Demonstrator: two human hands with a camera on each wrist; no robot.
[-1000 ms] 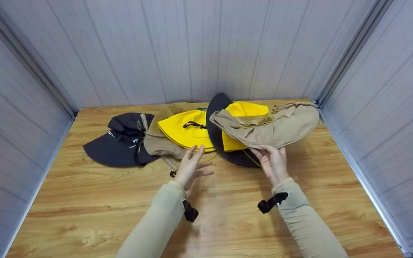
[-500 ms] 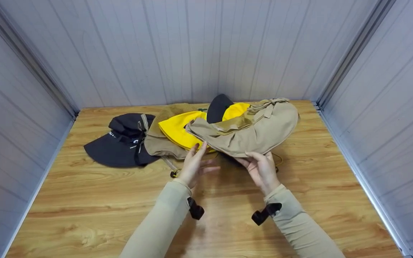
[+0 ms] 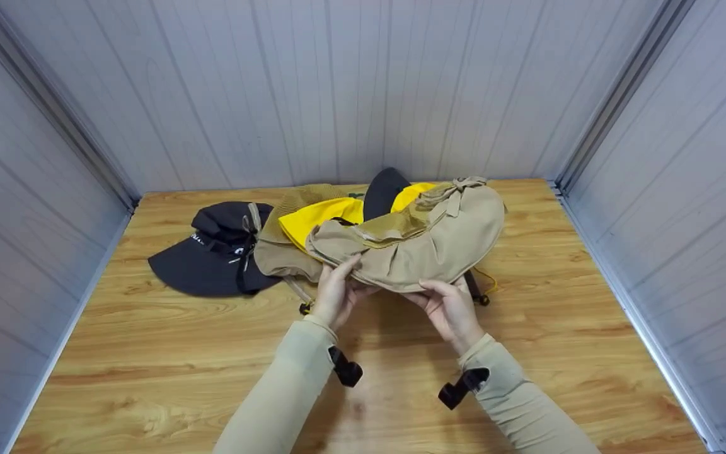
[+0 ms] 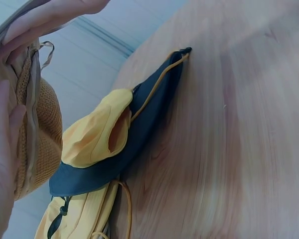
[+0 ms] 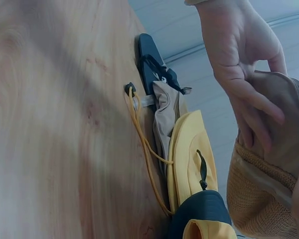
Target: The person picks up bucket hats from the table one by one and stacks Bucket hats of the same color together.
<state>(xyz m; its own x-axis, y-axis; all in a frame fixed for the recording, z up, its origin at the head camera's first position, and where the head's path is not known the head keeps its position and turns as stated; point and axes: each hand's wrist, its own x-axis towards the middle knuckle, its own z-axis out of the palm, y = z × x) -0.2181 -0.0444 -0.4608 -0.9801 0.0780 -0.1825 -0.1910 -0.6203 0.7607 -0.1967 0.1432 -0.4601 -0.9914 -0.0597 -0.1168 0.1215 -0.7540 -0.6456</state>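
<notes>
Both hands hold a beige sun hat with a mesh crown (image 3: pixel 457 252) by its near brim, raised in front of the other hats. My left hand (image 3: pixel 334 296) has its thumb on top of the brim and its fingers beneath. Farther right, my right hand (image 3: pixel 450 310) pinches the same edge. The right wrist view shows fingers spread along the underside, near the woven mesh (image 5: pixel 259 199). Behind the held hat lie a yellow bucket hat (image 3: pixel 303 221) and a dark-brimmed hat (image 3: pixel 383 189) with a yellow crown, both partly hidden.
A black hat (image 3: pixel 205 268) lies at the left, overlapped by another beige mesh hat (image 3: pixel 281 255). Cords with black toggles (image 3: pixel 304 308) trail onto the wooden floor (image 3: pixel 149 378). Pale panel walls (image 3: pixel 363 82) enclose the back and both sides.
The right hand has brought the beige sun hat left and toward me, over the yellow hats. The left hand, earlier off the hat with fingers spread, now grips its brim.
</notes>
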